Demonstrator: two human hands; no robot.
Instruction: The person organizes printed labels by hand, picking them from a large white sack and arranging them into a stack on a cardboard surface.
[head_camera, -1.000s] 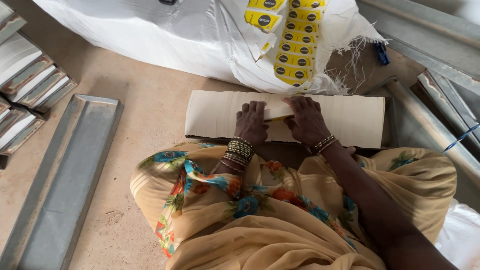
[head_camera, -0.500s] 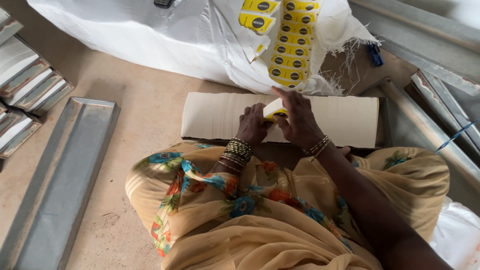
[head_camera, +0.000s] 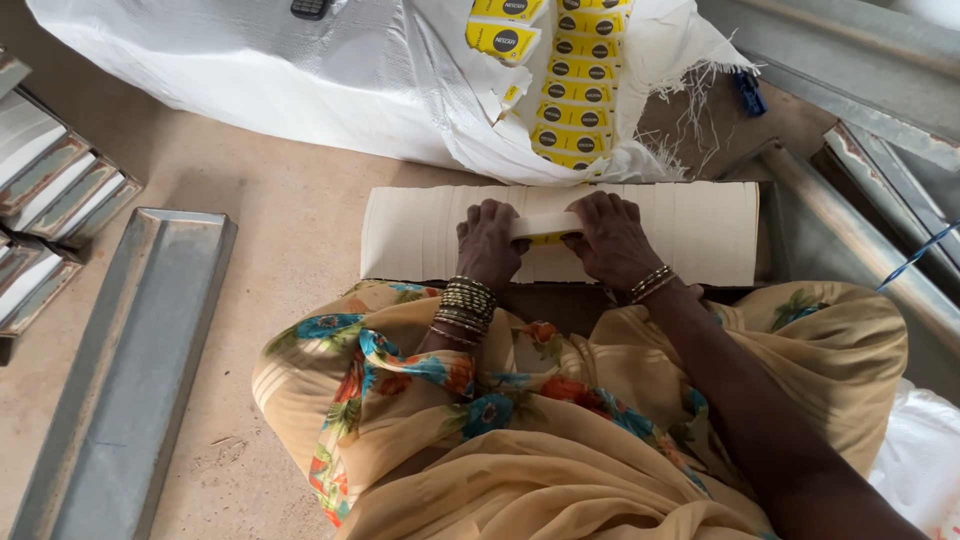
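1. We pinch a small cream strip (head_camera: 545, 226) in both grips, left hand (head_camera: 490, 243) and right hand (head_camera: 610, 240).
2. It sits on the cardboard sheet (head_camera: 700, 235), just below the white sack (head_camera: 300, 80) of yellow packets (head_camera: 575, 90).

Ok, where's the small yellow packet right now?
Head view, centre: the yellow packet sits under a cream strip, pinched between the left hand and right hand, on the cream sheets.
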